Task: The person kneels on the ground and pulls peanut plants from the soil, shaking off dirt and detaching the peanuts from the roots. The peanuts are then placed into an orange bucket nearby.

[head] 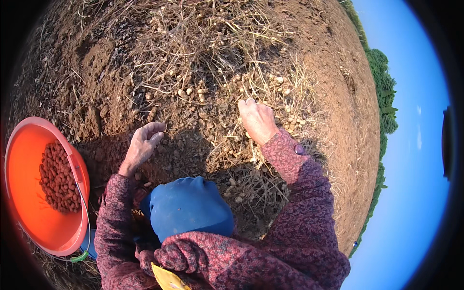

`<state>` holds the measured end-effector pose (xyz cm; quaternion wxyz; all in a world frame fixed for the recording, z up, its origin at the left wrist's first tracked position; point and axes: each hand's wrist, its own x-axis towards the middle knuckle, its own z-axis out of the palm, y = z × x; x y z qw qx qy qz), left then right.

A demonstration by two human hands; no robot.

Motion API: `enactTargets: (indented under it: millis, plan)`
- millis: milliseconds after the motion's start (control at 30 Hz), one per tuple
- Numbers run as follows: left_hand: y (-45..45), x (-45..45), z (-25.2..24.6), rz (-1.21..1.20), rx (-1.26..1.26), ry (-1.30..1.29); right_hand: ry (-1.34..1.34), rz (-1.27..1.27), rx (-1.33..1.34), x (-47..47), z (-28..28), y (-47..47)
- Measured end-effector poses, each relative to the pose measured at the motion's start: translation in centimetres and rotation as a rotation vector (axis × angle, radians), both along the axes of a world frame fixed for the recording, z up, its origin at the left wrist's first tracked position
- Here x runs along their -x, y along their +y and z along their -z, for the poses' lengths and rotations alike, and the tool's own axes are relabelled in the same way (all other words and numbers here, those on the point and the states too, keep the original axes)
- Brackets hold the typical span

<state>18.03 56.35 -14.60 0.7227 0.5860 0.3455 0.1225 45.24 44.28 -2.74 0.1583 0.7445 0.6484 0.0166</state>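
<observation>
My right hand (257, 121) reaches down to the dry peanut plants, knuckles up; its fingertips are hidden, so I cannot tell what it grips. Close beside it, loose peanuts in their shells (294, 124) lie among straw-coloured stems. My left hand (143, 145) hovers over the soil with fingers curled and a small gap between thumb and forefinger; nothing shows in it. Left of that hand stands an orange plastic bucket (25, 214), tilted in view, with a heap of peanuts (59, 177) inside.
Dried peanut plants (203, 40) with pods spread across the ground ahead. Bare brown soil (348, 119) stretches to the right, towards green trees (380, 79). My blue-clad knee (192, 210) is below my hands. The bucket has a wire handle (88, 217) with a green grip.
</observation>
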Motion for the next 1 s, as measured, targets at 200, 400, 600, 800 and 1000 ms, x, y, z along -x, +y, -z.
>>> enactTargets:
  millis: [200,400,600,800,1000]
  plan:
    - [0.1,1.3,1.2,-0.071,0.02,-0.024,-0.131,0.461,0.562,-0.5,9.9,0.2]
    - [-0.2,1.2,2.1,-0.079,0.005,-0.013,-0.185,0.248,0.493,-2.2,11.9,-1.9]
    - [0.2,2.1,2.2,-0.055,-0.03,0.031,0.039,0.149,0.336,-2.8,8.7,-1.1]
    - [-0.1,2.1,3.0,-0.081,0.002,0.018,1.064,0.625,0.279,-7.5,7.3,-1.1]
    - [-0.4,2.1,3.4,-0.136,0.058,-0.04,2.135,0.984,-0.113,-6.8,7.0,-1.1]
